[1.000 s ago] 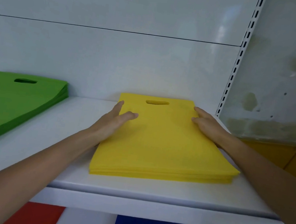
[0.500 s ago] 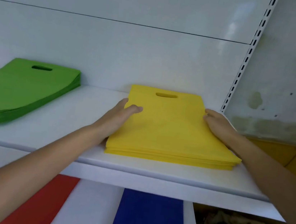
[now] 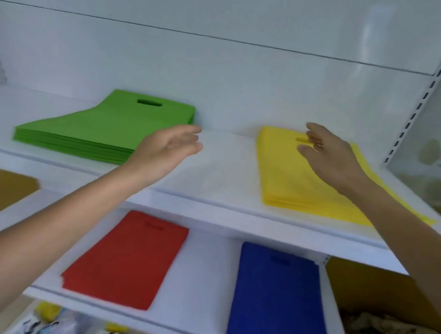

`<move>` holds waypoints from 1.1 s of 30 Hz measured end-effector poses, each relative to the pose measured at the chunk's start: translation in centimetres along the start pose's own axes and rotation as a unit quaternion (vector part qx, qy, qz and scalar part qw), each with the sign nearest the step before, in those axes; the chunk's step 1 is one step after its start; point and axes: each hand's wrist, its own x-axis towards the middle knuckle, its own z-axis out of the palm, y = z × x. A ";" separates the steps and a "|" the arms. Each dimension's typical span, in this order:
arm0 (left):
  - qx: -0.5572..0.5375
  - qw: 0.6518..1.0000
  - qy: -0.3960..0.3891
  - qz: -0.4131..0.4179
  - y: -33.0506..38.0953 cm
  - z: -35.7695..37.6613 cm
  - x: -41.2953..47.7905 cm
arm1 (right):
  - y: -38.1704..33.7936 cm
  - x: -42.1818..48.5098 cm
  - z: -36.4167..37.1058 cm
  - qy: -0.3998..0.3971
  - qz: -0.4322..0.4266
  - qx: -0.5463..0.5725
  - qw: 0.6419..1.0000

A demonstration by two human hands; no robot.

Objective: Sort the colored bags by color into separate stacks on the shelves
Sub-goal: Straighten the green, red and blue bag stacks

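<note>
Yellow stack (image 3: 290, 181) at 2 o'clock sits neat | left hand (image 3: 164, 151) and right hand (image 3: 327, 157) hover wide, empty | I'd square green stack (image 3: 101, 128), 10 o'clock, using flat palms.

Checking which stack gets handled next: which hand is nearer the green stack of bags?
Left. The left hand hovers open by the right edge of the green stack; the right hand is over the yellow stack, farther off.

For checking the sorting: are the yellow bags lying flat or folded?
Flat. The yellow bags lie spread in one stack on the upper shelf, unfolded.
</note>
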 end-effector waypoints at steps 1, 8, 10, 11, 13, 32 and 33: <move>0.001 1.000 0.008 0.013 -0.6 -1.6 -1.2 | -1.7 -0.6 1.5 0.004 -0.019 0.005 1.000; -0.005 0.997 0.057 0.045 -6.0 -11.7 -10.0 | -11.2 -7.5 11.8 -0.001 -0.135 0.017 0.991; -0.001 0.998 0.065 0.025 -7.5 -13.3 -11.8 | -12.8 -9.5 14.3 -0.021 -0.163 0.039 0.986; -0.001 0.998 0.062 0.015 -8.2 -13.9 -12.6 | -13.4 -10.5 15.3 -0.031 -0.169 0.050 0.984; 0.003 0.998 0.056 0.003 -9.9 -14.5 -13.7 | -14.0 -12.2 17.2 -0.048 -0.171 0.077 0.981; -0.010 0.980 0.032 -0.196 -34.5 -12.4 -15.6 | -2.5 -16.9 40.5 -0.154 0.117 0.016 0.981; 0.017 0.981 0.007 -0.191 -36.2 -12.7 -15.6 | -1.7 -16.8 41.2 -0.185 0.113 -0.026 0.976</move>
